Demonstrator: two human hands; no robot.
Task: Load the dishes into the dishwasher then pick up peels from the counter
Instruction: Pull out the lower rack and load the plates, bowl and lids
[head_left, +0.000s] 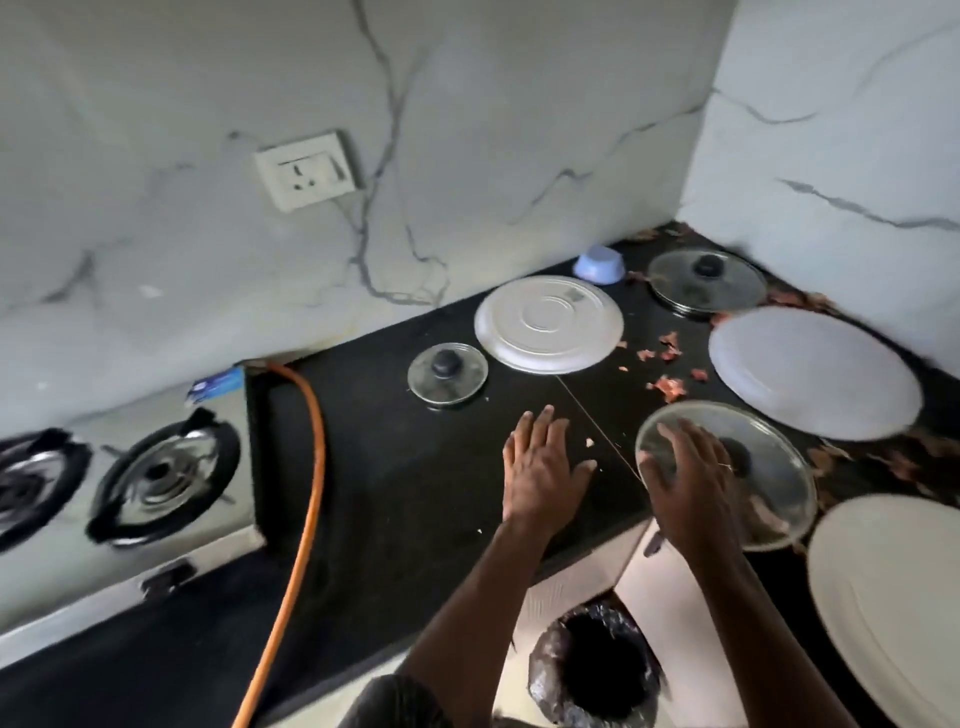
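Filling the corner, the black counter (395, 467) bears overturned plates (549, 325) and a glass lid (779, 483) at its front edge. The right hand (691, 488) lies spread flat on that lid; the left hand (540, 467) rests open on the counter beside it. Reddish peels (670, 387) lie between the plates.

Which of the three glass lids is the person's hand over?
The largest glass lid, at the counter's front edge, under the right hand; the other two lie untouched.
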